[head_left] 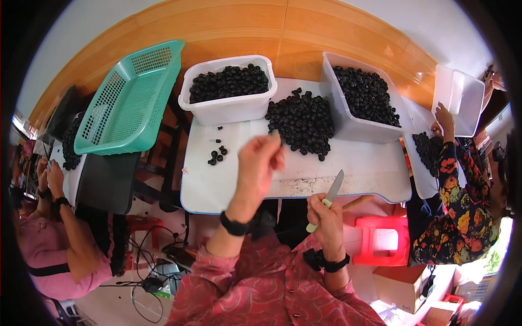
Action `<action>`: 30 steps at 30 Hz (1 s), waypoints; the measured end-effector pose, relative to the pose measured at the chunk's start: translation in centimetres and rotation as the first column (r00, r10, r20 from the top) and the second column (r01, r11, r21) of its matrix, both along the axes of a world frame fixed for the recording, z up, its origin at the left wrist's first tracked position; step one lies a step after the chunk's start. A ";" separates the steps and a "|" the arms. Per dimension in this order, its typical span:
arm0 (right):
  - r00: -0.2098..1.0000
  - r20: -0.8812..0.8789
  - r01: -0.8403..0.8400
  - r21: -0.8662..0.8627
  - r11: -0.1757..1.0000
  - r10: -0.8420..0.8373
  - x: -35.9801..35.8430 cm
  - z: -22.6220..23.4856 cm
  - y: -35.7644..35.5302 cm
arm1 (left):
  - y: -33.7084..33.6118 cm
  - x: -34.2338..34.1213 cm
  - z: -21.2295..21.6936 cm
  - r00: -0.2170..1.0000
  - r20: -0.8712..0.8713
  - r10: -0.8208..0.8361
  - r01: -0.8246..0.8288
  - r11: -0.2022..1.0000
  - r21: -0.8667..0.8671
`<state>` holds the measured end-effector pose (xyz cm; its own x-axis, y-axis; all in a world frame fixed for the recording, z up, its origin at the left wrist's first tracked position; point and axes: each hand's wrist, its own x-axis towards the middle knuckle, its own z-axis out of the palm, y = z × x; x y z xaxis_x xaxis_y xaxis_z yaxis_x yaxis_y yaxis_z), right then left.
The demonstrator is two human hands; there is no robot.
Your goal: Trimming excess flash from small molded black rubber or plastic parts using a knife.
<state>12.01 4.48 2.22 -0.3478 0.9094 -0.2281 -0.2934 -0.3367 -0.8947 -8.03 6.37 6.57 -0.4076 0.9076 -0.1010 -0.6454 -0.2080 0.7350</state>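
My right hand (327, 217) grips a small knife (335, 187) by its pale green handle, blade pointing up and away from me. My left hand (261, 160) is raised over the white table (359, 163), beside the near edge of a heap of small black ring-like parts (300, 119). Its fingers are curled together; whatever they may hold is hidden. Left of that hand lie several loose black parts (217, 156), with a tiny dark piece (220, 128) farther back.
A white tub (228, 113) and a grey-white bin (359, 127), both full of black parts, stand at the back. A green basket (122, 138) is at left. People sit at tables on both sides. A red stool (365, 255), cardboard box (399, 290) and cables (142, 271) are below.
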 end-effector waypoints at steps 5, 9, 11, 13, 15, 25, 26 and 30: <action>1.000 0.008 0.009 0.028 1.000 -0.009 0.1 -0.1 -0.8 | 5.4 -6.1 3.4 0.983 0.029 0.181 -0.183 0.975 0.127; 0.998 0.025 0.055 0.042 0.998 -0.056 0.3 0.0 -1.0 | 5.7 -7.2 1.1 0.971 0.034 0.236 -0.238 0.968 0.081; 0.996 0.040 0.077 0.034 0.996 -0.078 0.5 -0.2 -0.9 | 5.0 -6.3 -0.9 0.977 0.036 0.211 -0.212 0.976 0.046; 0.995 0.054 0.078 0.036 0.996 -0.079 1.0 -0.7 -0.6 | 4.0 -4.5 -2.7 0.986 0.050 0.162 -0.162 0.987 0.007; 0.995 0.056 0.077 0.035 0.996 -0.079 1.0 -0.5 -0.4 | 3.6 -2.3 -4.0 0.989 -0.017 0.148 -0.148 0.988 -0.032; 0.989 0.034 0.142 0.043 0.989 -0.143 1.8 -0.8 -0.2 | 5.0 6.5 -6.4 0.387 -0.921 0.047 -0.112 0.994 0.003; 0.988 0.033 0.148 0.041 0.988 -0.149 1.9 -0.8 -0.2 | 5.4 7.0 -6.5 0.388 -0.921 0.042 -0.109 0.994 -0.001; 0.986 0.029 0.161 0.057 0.985 -0.162 2.1 -0.8 -0.5 | 6.2 8.5 -6.0 0.110 -0.989 -0.094 -0.147 0.983 -0.110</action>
